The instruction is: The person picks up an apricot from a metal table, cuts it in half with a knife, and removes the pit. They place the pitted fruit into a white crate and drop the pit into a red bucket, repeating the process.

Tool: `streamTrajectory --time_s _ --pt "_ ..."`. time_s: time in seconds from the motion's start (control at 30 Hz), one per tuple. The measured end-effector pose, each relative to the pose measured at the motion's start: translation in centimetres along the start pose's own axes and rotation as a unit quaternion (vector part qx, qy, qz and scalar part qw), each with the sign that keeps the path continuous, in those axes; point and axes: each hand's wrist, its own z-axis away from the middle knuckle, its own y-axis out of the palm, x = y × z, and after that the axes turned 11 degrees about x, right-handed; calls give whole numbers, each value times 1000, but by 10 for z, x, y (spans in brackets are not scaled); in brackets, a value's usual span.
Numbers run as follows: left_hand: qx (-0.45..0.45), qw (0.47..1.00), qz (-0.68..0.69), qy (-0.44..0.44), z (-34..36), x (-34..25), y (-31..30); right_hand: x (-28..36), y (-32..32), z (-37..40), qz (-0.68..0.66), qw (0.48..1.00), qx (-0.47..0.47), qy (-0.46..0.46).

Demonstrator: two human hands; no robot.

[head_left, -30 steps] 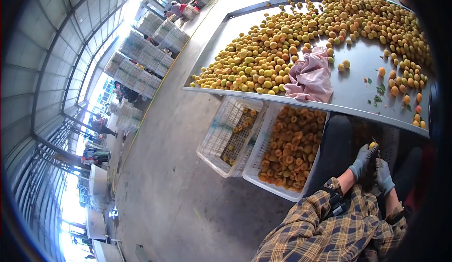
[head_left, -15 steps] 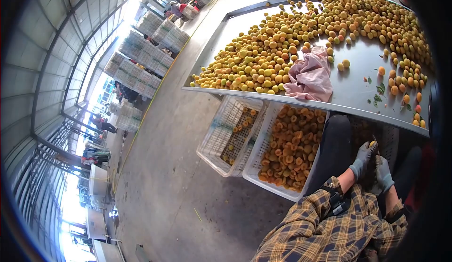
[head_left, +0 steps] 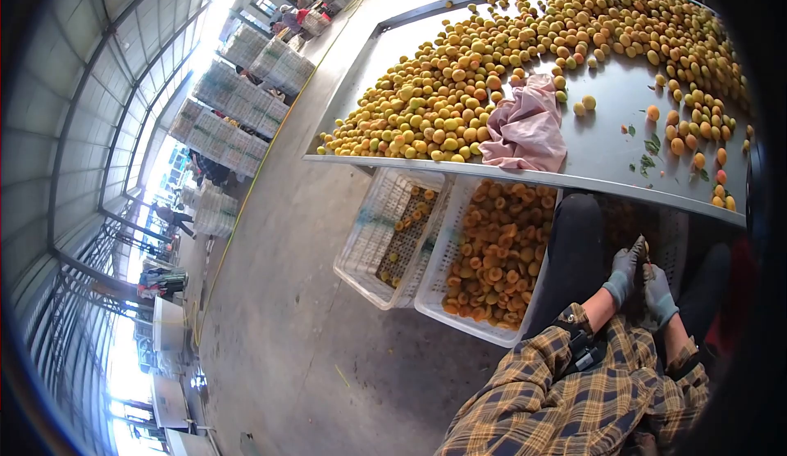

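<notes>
Gripping something small (head_left: 642, 245), gloved left hand (head_left: 622, 275), crate (head_left: 349, 263), blurred green marking (head_left: 371, 213)

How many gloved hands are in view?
2: the left hand, and just right of it the right hand, both below the metal table. Distant others may be too small to tell.

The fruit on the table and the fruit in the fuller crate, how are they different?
The table fruit looks round and whole; the crate fruit looks cut open. The table fruit is mostly yellow; the crate fruit is deeper orange. Both lie in big heaps.
</notes>
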Motion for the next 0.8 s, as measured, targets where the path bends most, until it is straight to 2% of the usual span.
streamTrajectory --time_s 0.03,0.1,0.13,0.17,0.2,0.23,0.3,0.33,0.37,0.4,0.43,0.47,0.5,0.6,0.67,0.7,0.77,0.8 --pt "-28 999 -6 30 -7 6 -3 6 4 2 -1 1000 -2 1" --pt "-4 1000 14 17 11 -9 0 17 9 12 120 993 -20 -4" --pt "27 1000 -4 -3 6 -9 -9 11 10 9 140 989 -37 15" --pt "7 998 -25 56 4 -4 -6 41 14 16 182 982 -25 37" --pt "29 998 -50 28 3 -4 -10 41 14 16 185 981 -41 33" --pt "37 990 -130 29 23 -14 -2 68 16 23 195 979 -39 52" --pt "74 979 -189 32 19 -5 -9 43 11 12 168 985 -28 34" --pt "49 980 -189 33 10 1 -16 47 9 12 215 976 -11 24" --pt "19 975 -215 45 4 3 -19 27 14 7 152 988 -35 22" --pt "14 981 -181 69 -5 10 -20 23 14 5 174 983 -60 24" --pt "-6 977 -203 67 -1 6 -14 33 15 7 138 987 -62 63" --pt "12 974 -217 66 -10 7 -26 25 14 2 76 994 -31 66" --pt "8 967 -236 99 0 4 -14 38 13 6 14 996 -12 93" --pt "1 952 -274 136 5 0 -3 25 16 2 44 994 -52 81" --pt "61 972 -190 127 6 0 -5 44 8 11 75 994 -33 74" --pt "65 971 -193 122 6 1 -6 54 5 16 72 994 -39 76" --pt "85 984 -125 92 10 -2 -5 72 -1 25 203 969 -15 143" --pt "76 992 -82 65 14 -5 -4 75 -2 30 227 960 -5 162"
